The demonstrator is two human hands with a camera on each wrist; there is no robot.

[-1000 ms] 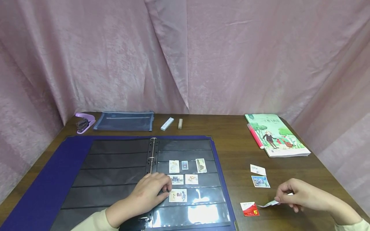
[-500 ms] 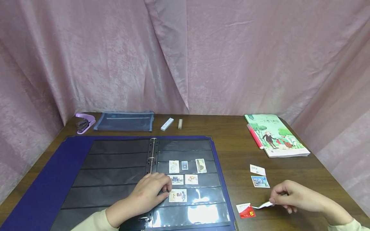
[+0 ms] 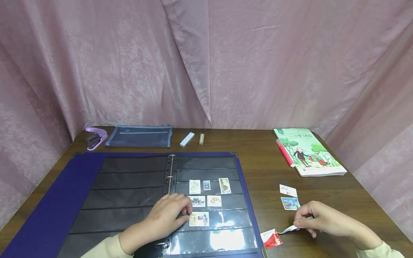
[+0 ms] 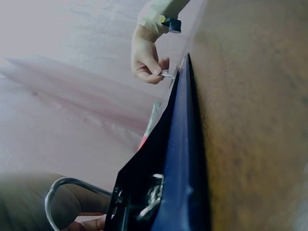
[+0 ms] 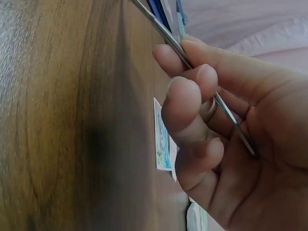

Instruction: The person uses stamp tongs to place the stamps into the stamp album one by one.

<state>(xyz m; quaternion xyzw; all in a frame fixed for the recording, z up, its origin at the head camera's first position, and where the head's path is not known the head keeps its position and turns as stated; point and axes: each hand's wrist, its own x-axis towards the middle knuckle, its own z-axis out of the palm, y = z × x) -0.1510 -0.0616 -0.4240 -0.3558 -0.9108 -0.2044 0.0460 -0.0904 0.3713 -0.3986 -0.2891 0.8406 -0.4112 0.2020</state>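
Observation:
My right hand [image 3: 326, 220] holds metal tweezers [image 3: 288, 229] between thumb and fingers; the right wrist view shows their shaft [image 5: 163, 31] running back into the palm. Their tip meets the right edge of a red and white stamp [image 3: 271, 239], tilted beside the album's lower right edge; whether it is lifted I cannot tell. My left hand [image 3: 167, 215] rests on the open stamp album [image 3: 129, 197] near its rings, fingers loosely bent, thumb by the left edge of a stamp [image 3: 199, 219] on the right page. Several other stamps, including a green one [image 3: 224, 185], lie above it on that page.
Two loose stamps, one white [image 3: 288, 190] and one blue [image 3: 290, 203], lie right of the album. Behind them are a green book [image 3: 311, 150] and a red marker [image 3: 285, 153]. A purple stapler [image 3: 96, 138], mesh pouch [image 3: 139, 136] and two small blocks stand along the back.
My right hand has moved left with the tweezers. The red and white stamp has shifted left with them to the album's edge and turned slightly. The left hand stays in place.

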